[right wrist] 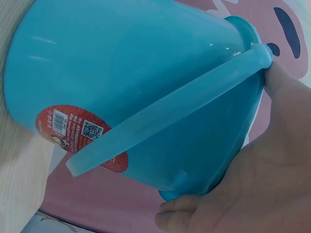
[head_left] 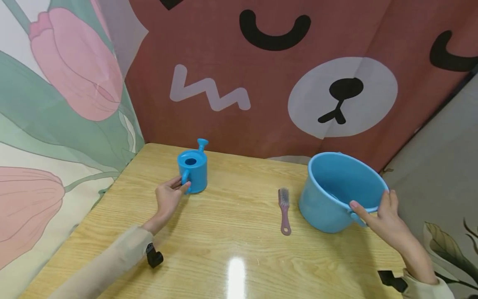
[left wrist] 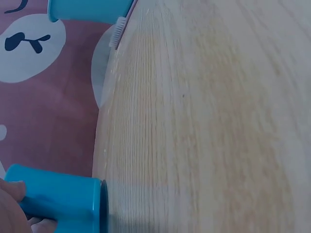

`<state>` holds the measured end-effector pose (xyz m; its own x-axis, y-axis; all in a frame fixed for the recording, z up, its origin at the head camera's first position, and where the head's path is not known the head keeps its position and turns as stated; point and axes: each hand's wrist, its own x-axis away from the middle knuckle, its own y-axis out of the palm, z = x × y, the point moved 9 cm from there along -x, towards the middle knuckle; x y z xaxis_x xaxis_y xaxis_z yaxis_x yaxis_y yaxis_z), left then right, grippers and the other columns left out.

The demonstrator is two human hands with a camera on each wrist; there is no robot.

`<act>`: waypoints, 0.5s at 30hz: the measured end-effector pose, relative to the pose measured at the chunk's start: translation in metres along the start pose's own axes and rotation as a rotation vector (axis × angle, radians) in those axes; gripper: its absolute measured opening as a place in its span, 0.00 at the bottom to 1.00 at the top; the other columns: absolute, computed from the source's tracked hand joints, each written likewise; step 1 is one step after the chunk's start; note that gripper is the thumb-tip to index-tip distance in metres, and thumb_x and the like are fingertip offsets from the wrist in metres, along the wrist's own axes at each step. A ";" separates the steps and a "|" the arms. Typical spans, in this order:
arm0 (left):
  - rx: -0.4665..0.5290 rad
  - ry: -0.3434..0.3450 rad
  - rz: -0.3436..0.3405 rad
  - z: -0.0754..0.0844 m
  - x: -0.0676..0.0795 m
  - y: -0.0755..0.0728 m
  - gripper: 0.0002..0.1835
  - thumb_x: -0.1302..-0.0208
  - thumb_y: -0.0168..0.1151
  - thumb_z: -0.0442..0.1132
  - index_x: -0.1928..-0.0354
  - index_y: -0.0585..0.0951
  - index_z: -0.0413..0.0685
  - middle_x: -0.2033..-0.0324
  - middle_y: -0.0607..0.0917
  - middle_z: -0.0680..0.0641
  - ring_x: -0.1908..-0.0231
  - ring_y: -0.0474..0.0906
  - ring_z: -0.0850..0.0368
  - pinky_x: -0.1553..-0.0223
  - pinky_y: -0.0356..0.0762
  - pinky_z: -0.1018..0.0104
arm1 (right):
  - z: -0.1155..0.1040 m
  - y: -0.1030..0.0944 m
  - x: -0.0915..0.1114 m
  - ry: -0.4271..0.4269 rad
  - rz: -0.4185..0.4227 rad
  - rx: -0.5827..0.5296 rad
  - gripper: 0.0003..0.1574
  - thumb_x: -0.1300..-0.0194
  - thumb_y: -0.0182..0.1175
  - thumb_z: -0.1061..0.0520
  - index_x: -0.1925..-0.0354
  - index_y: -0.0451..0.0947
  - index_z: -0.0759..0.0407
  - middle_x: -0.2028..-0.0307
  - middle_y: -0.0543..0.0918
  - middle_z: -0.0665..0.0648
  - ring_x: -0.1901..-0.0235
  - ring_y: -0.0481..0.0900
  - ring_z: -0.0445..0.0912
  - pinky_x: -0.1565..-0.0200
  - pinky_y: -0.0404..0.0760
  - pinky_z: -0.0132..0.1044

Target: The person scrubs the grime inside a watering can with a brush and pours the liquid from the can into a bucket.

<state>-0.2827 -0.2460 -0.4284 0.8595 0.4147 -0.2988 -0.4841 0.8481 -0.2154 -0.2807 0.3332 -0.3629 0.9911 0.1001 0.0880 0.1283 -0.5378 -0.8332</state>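
Note:
On the left of the table stands a small blue watering can [head_left: 199, 174], its spout with a flared head pointing away at the back. My left hand [head_left: 171, 198] pinches the can's handle between thumb and fingers; the left wrist view shows the can [left wrist: 58, 196] from close by. At the right, my right hand [head_left: 390, 220] grips the rim of a light blue bucket [head_left: 325, 203], thumb over the near edge. In the right wrist view the bucket's handle [right wrist: 165, 114] hangs down along its side, across a red label [right wrist: 63, 127].
Just left of the bucket, a mauve brush [head_left: 285, 211] with pale bristles lies on the wooden table [head_left: 239, 232]. Behind the table hangs a brown cloth [head_left: 224, 54] with a bear's face. A floral cloth [head_left: 71, 133] hangs on the left.

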 end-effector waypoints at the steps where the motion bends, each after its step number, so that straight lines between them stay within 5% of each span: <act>1: -0.002 0.005 0.006 0.000 0.000 0.000 0.19 0.39 0.69 0.30 0.47 0.80 0.26 0.52 0.83 0.31 0.53 0.83 0.39 0.57 0.82 0.64 | 0.000 0.000 0.000 0.002 -0.002 0.001 0.68 0.26 0.44 0.32 0.34 0.07 0.73 0.36 0.06 0.75 0.38 0.29 0.87 0.52 0.54 0.84; 10: -0.026 0.008 0.067 -0.005 0.005 -0.006 0.16 0.36 0.66 0.31 0.48 0.82 0.29 0.53 0.84 0.32 0.55 0.84 0.40 0.63 0.80 0.79 | 0.002 0.001 0.002 -0.004 -0.003 -0.009 0.68 0.26 0.44 0.32 0.34 0.07 0.72 0.36 0.05 0.75 0.38 0.29 0.87 0.52 0.53 0.84; 15: -0.032 0.017 0.073 -0.004 0.008 -0.006 0.16 0.37 0.64 0.28 0.48 0.81 0.27 0.54 0.83 0.30 0.56 0.84 0.38 0.65 0.80 0.79 | 0.000 0.000 0.001 -0.014 -0.002 -0.008 0.68 0.26 0.45 0.33 0.34 0.07 0.72 0.36 0.06 0.75 0.38 0.29 0.87 0.51 0.53 0.83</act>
<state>-0.2739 -0.2492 -0.4328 0.8189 0.4692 -0.3305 -0.5506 0.8046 -0.2222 -0.2794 0.3334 -0.3629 0.9902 0.1134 0.0821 0.1310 -0.5442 -0.8286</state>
